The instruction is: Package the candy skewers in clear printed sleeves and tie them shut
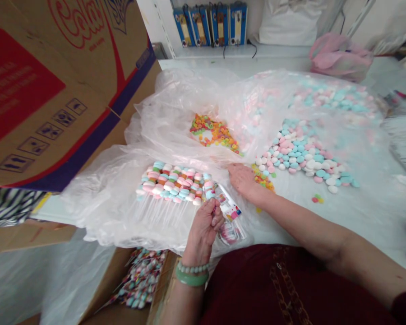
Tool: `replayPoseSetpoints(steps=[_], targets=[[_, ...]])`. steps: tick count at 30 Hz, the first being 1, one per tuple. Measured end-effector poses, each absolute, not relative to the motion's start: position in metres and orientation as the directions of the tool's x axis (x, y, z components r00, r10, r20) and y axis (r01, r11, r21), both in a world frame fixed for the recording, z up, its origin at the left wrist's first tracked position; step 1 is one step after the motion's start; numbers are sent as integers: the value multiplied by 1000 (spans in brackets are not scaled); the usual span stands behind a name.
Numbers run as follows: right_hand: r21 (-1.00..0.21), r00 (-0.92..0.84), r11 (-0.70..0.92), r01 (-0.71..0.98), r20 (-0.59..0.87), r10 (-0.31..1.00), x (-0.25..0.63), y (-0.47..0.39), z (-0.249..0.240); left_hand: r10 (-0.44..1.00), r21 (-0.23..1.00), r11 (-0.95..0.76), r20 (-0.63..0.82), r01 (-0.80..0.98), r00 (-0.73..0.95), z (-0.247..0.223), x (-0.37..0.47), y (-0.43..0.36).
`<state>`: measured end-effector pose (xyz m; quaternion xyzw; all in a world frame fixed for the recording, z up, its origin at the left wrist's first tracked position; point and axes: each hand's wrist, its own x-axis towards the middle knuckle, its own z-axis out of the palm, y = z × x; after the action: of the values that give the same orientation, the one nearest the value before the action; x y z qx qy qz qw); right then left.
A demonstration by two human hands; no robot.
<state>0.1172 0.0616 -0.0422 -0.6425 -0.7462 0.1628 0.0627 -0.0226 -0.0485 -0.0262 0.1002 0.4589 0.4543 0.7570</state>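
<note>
My left hand, with a beaded bracelet and a green bangle at the wrist, is closed around the lower end of a candy skewer held upright. Beside it lies a row of finished candy skewers with clear sticks, on plastic sheeting. My right hand reaches in from the right; its fingertips are hidden or blurred at the plastic's edge, left of a small heap of orange and yellow ring candies. Printed packets lie just right of my left hand.
Pink, blue and white candies spread at the right; more ring candies lie behind. A large cardboard box stands at the left. Below the table edge, an open box holds candy skewers. A pink bag sits at the back.
</note>
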Motion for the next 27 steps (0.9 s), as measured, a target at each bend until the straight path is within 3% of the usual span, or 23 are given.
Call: replayPoseSetpoints(steps=[5,8,14,17,19,21,22,23,25,27], targets=[[-483,-181,215,849,117,977,133,34,-33,819,640,494,-570,-589,67,-20,-23,-44],[-549,-230,281,787,162,960,138,11,-24,873,721,409,-487,-560,10,-11,-15,-41],[-280,-546,634,721,334,768,141,-22,-10,895,740,435,-418,-513,157,-5,2,-41],[-378,-567,653,656,324,757,144,-27,-10,883,742,468,-411,-480,225,-8,1,-43],[-625,-501,537,567,256,826,146,-28,-10,883,759,469,-403,-452,240,-8,-3,-43],[-908,-379,214,359,68,923,148,-28,-11,886,772,463,-402,-436,229,-7,-6,-44],[-980,-340,-5,201,-75,937,148,-28,-12,886,774,464,-406,-431,224,-5,-8,-44],[-974,-339,-225,40,-225,913,149,-28,-13,884,773,467,-411,-430,223,-4,-9,-44],[-816,-424,-553,-170,-446,788,151,-28,-14,880,766,476,-420,-433,224,-1,-10,-44],[-684,-494,-696,-219,-537,684,153,-29,-14,870,753,492,-434,-438,231,-1,-10,-44]])
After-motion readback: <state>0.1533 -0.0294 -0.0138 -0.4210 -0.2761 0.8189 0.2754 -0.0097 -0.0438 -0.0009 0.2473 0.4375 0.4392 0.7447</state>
